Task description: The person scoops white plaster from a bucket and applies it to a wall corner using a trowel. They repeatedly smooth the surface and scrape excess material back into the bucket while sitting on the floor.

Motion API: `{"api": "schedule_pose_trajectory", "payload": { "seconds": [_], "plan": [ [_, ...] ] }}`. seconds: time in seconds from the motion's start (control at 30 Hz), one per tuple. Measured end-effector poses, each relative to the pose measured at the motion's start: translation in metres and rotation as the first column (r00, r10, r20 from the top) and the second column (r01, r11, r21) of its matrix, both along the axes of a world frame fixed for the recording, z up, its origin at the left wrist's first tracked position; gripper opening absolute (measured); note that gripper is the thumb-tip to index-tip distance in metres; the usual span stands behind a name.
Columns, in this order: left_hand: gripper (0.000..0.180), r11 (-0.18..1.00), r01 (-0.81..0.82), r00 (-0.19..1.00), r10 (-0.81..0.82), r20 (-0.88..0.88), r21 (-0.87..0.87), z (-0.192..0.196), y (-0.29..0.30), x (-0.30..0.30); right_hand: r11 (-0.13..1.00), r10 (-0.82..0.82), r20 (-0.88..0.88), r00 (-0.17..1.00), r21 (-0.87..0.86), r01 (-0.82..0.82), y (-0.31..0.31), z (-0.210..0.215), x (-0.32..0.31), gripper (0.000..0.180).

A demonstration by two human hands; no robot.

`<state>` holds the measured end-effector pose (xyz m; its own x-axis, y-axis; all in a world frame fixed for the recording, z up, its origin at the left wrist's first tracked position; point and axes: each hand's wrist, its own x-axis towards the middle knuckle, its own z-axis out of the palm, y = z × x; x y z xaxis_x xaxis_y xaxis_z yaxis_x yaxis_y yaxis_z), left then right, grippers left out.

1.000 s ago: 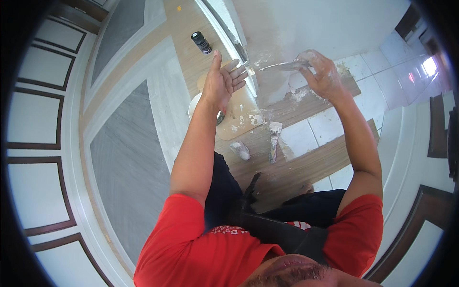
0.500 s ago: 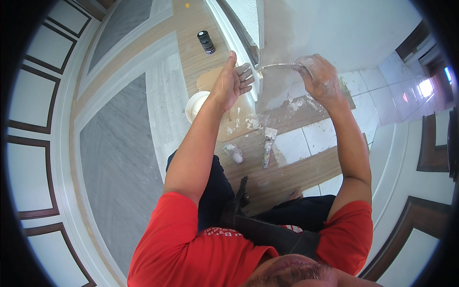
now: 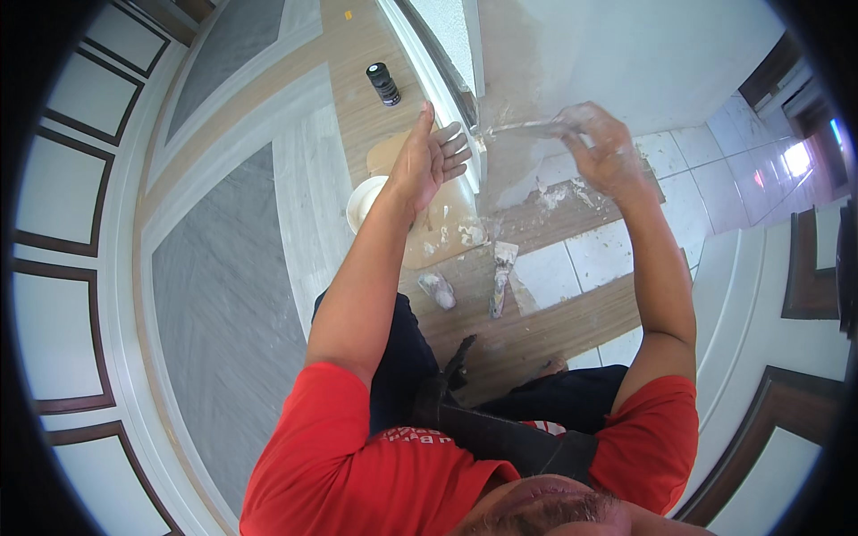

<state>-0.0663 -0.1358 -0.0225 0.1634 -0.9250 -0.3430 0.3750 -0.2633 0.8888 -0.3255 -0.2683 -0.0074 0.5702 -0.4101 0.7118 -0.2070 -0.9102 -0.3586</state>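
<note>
My right hand point(image 3: 603, 147), smeared with white filler, is closed on the handle of a long putty knife point(image 3: 518, 128). The blade lies flat against the grey patched wall point(image 3: 536, 62), its tip at the wall's corner. My left hand point(image 3: 429, 161) is raised with fingers spread and holds nothing. Its fingertips sit just left of the blade tip, beside the white trim point(image 3: 447, 62).
On the wood-look floor below lie a board with filler lumps point(image 3: 447, 237), a white bowl point(image 3: 365, 201), a small putty knife point(image 3: 500, 272) and a filler-caked tool point(image 3: 438, 290). A black bottle point(image 3: 383, 84) stands farther off by the trim. White tiles point(image 3: 572, 259) lie to the right.
My left hand has come off the blade's end and opened its fingers. The right hand keeps the knife on the wall. The view has shifted slightly.
</note>
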Motion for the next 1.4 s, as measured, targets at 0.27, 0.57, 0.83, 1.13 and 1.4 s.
{"api": "schedule_pose_trajectory", "payload": {
  "seconds": [0.27,0.57,0.83,1.13,1.4],
  "plan": [
    [0.112,1.000,-0.002,1.000,0.002,0.028,0.005,0.004,0.001,-0.002,0.986,-0.052,-0.020,0.998,-0.159,0.048,0.009,0.009,0.011,0.023],
    [0.112,1.000,0.008,1.000,-0.008,-0.015,-0.009,0.000,-0.001,0.003,0.984,-0.143,0.233,0.962,0.140,0.112,-0.004,0.014,-0.002,0.025],
    [0.113,1.000,0.006,1.000,-0.006,0.014,-0.008,0.002,0.001,0.000,0.994,0.048,-0.044,0.998,0.098,-0.043,-0.002,0.005,-0.002,0.016],
    [0.111,0.999,0.034,0.999,-0.034,0.005,-0.015,0.003,0.001,0.001,0.976,0.051,-0.169,0.984,-0.202,-0.085,0.006,0.015,-0.002,0.010],
    [0.113,0.999,0.023,1.000,-0.023,0.011,-0.024,0.002,0.002,-0.001,0.989,0.017,-0.109,0.994,-0.146,-0.033,0.014,0.028,-0.008,0.010]
  ]
}}
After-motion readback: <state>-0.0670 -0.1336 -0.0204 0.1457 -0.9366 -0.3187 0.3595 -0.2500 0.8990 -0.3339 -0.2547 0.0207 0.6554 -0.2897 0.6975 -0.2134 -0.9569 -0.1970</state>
